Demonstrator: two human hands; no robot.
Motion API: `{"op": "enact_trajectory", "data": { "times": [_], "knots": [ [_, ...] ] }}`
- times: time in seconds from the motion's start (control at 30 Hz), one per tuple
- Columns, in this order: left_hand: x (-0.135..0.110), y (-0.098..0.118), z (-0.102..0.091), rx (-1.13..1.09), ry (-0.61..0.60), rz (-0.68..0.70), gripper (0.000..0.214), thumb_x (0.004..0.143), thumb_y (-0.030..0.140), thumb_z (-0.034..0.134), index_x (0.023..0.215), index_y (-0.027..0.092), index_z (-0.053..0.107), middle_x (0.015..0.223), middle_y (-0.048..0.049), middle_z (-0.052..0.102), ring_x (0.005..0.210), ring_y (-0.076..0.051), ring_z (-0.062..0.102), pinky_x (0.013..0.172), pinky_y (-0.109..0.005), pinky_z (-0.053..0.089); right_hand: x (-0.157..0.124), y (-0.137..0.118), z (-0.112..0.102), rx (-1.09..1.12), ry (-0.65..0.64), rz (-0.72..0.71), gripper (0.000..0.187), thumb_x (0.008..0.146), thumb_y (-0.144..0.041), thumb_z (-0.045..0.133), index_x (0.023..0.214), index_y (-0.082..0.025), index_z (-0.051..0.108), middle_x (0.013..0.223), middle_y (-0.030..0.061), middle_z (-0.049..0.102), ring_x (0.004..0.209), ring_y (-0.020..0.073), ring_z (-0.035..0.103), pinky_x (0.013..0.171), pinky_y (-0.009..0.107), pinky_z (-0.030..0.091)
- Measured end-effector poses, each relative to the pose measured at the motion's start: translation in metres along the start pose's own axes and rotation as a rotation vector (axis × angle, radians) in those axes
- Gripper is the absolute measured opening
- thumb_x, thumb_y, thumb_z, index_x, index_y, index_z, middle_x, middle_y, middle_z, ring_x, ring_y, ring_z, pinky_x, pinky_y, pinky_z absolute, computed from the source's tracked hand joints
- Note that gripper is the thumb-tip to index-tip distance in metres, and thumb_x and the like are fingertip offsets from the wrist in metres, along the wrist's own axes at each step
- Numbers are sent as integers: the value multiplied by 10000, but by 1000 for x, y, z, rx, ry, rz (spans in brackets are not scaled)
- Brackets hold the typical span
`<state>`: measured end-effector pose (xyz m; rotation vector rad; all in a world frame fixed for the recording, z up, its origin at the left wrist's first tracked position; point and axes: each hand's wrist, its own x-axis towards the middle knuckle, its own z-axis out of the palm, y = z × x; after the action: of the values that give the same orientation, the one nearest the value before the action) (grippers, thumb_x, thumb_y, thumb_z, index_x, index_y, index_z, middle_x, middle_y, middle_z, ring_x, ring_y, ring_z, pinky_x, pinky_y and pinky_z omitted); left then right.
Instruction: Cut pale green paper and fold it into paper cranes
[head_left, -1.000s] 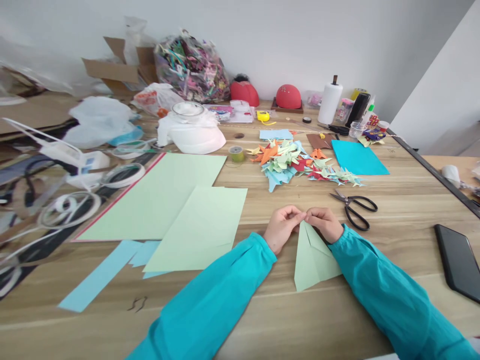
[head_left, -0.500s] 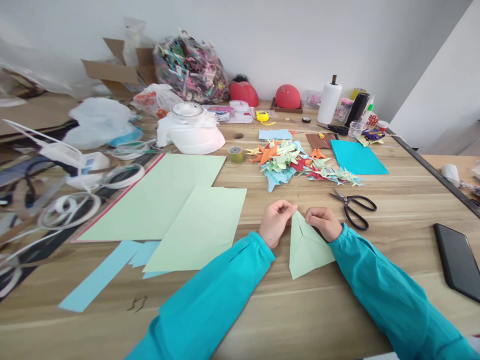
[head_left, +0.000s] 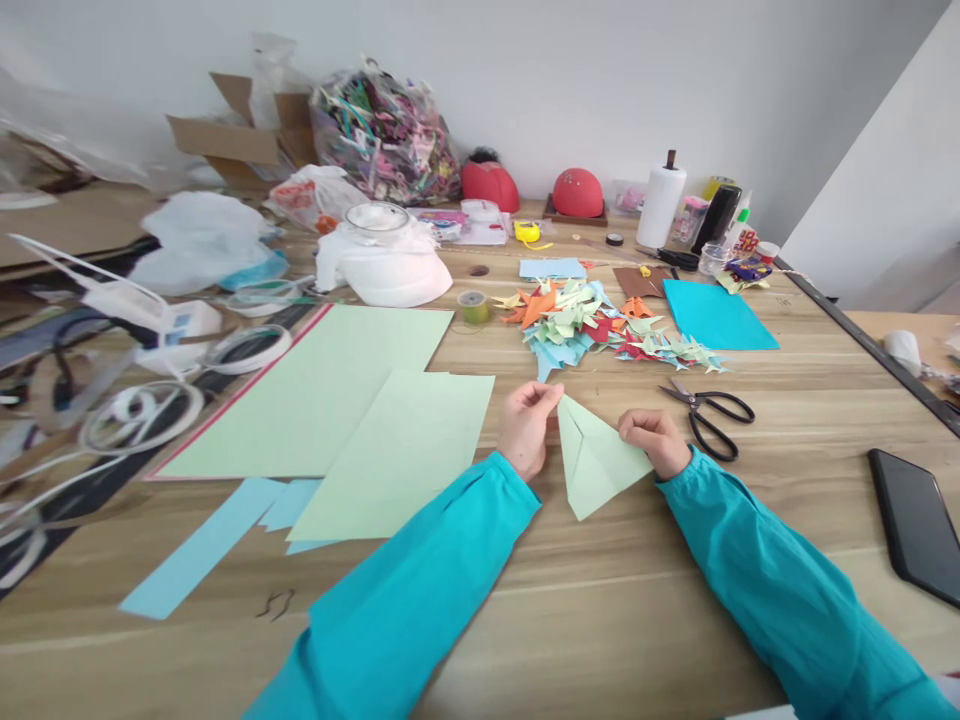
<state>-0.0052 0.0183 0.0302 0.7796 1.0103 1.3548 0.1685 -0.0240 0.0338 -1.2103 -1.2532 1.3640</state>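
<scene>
A pale green sheet of origami paper point(head_left: 598, 460), creased and folded into a pointed shape, is held between my two hands above the table. My left hand point(head_left: 526, 428) pinches its upper left tip between thumb and fingers. At its right side, my right hand point(head_left: 658, 440) is closed on the edge, with the fingers curled. Just beyond the hands lies a heap of folded paper cranes point(head_left: 574, 320) in orange, green, blue and red. Black-handled scissors point(head_left: 709, 412) rest to the right of my right hand.
Large pale green sheets point(head_left: 405, 455) lie on the left, with blue paper strips point(head_left: 202, 550) by them. A phone point(head_left: 916, 522) is at the right. Thread point(head_left: 474, 308), turquoise paper point(head_left: 720, 315) and a white bundle point(head_left: 386, 260) stand farther back. Cables point(head_left: 142, 420) clutter the far left.
My left hand has moved left and slightly away with the paper's tip. The paper has turned, and my right hand now grips farther along its right side.
</scene>
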Motion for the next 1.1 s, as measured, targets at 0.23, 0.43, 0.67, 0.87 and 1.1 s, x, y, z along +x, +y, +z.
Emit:
{"op": "enact_trajectory", "data": {
  "times": [0.23,0.43,0.67,0.87,1.1],
  "knots": [
    [5,7,-2,-40,88,44,347,509,374,812,592,145,566,547,37,571,509,-98,540,495,-219,431,7,11,-5,170,59,-56,128,559,-257,636,476,-174,583,463,-33,486,453,87,376,460,242,234],
    [12,11,-8,-127,121,26,377,453,353,831,599,148,550,540,28,594,475,-105,545,441,-212,425,10,10,-9,369,112,-146,186,601,-233,596,425,-189,555,412,-9,492,463,112,439,481,256,310],
    [11,7,-8,-185,113,-13,396,493,366,837,675,153,557,615,16,622,539,-112,587,482,-213,452,11,8,-7,410,146,-28,356,687,-523,653,581,-183,636,516,16,584,507,137,525,516,268,419],
    [13,6,-8,-196,223,59,469,536,478,813,746,177,521,606,52,568,482,-81,537,417,-174,382,6,9,-5,113,-58,-120,343,661,-511,746,718,-188,647,657,14,671,556,124,555,548,252,437],
    [-2,7,5,-168,175,163,447,614,503,772,772,173,515,670,34,603,557,-95,597,485,-185,451,0,13,4,-161,-238,-172,323,661,-480,753,750,-171,723,687,17,689,635,160,589,611,291,482]
  ]
}}
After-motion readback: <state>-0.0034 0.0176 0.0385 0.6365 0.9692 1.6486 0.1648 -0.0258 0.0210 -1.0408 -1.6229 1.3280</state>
